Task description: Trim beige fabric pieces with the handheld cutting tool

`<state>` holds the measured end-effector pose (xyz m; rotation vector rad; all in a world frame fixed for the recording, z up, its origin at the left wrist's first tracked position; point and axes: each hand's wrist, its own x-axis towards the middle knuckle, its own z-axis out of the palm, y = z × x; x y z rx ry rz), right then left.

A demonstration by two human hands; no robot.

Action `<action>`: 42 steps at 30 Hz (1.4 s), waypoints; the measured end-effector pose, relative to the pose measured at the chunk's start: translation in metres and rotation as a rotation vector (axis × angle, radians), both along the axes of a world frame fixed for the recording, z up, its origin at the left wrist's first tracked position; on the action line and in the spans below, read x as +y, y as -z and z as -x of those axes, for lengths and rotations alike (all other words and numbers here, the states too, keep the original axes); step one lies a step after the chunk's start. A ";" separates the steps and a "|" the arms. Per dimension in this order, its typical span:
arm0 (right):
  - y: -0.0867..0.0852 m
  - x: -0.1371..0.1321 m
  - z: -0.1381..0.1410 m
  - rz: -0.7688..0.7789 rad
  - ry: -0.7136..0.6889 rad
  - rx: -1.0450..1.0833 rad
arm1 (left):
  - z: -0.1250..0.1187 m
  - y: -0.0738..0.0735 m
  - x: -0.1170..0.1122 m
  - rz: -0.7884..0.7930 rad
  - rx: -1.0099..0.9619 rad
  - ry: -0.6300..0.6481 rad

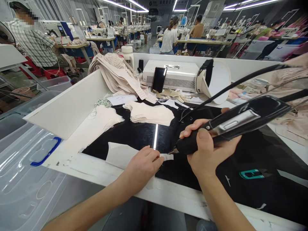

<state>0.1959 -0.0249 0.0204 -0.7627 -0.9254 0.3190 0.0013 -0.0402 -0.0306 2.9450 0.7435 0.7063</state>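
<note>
My left hand lies near the front edge of the black work surface, fingers bent together and pressing on a white fabric piece. A narrow end of the piece sticks out past my fingertips on the right. My right hand is wrapped around a black corded hand-held cutter with a metal lever along its side. Its thin pointed tip is close to the narrow fabric end; I cannot tell if they touch. Behind my hands sits a stack of cream fabric pieces.
Teal thread snips lie at right. More cream fabric is on the left, beside the raised side panel. A phone leans on a white vented box; a lamp-like white cone stands beside it. People sew in the background.
</note>
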 end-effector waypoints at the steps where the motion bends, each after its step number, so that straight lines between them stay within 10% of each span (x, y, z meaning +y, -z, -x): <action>1: 0.000 0.000 0.002 0.001 -0.020 -0.002 | 0.000 0.000 0.000 0.002 0.000 -0.001; 42: 0.004 -0.015 0.012 0.019 -0.082 -0.041 | 0.005 0.005 0.005 0.069 0.003 0.042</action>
